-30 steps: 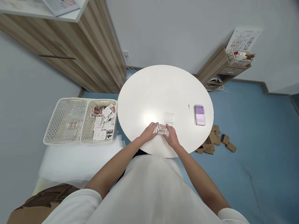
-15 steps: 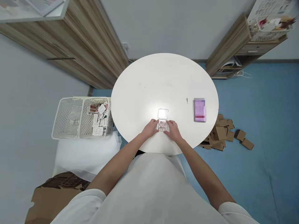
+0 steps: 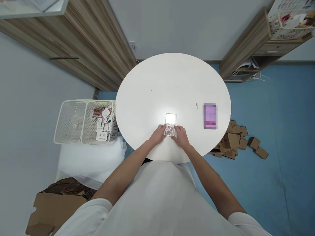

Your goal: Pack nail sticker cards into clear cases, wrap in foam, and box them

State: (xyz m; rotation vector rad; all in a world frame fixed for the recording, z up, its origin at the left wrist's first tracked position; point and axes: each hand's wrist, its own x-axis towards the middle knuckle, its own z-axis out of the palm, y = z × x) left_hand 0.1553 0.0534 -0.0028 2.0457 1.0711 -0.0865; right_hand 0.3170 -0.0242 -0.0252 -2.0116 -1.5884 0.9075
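A small clear plastic case (image 3: 170,130) lies on the white oval table (image 3: 172,75), close to its front edge. Its transparent lid (image 3: 171,118) is swung back, away from me, and shines with reflected light. Several small pinkish pieces sit in rows inside; they look like press-on nails, though they are too small to be sure. My left hand (image 3: 158,135) grips the case's left side with thumb and fingers. On the opposite side my right hand (image 3: 181,136) holds the right edge in the same way.
A purple box (image 3: 210,116) rests on the table's right side. White baskets (image 3: 70,122) stand at the left, one holding packs and cards (image 3: 104,123). Small brown cartons (image 3: 232,141) lie on the floor at right. A larger carton (image 3: 54,209) is at lower left.
The view has shifted slightly. Both hands keep the same hold on the open case, and nothing else has visibly moved.
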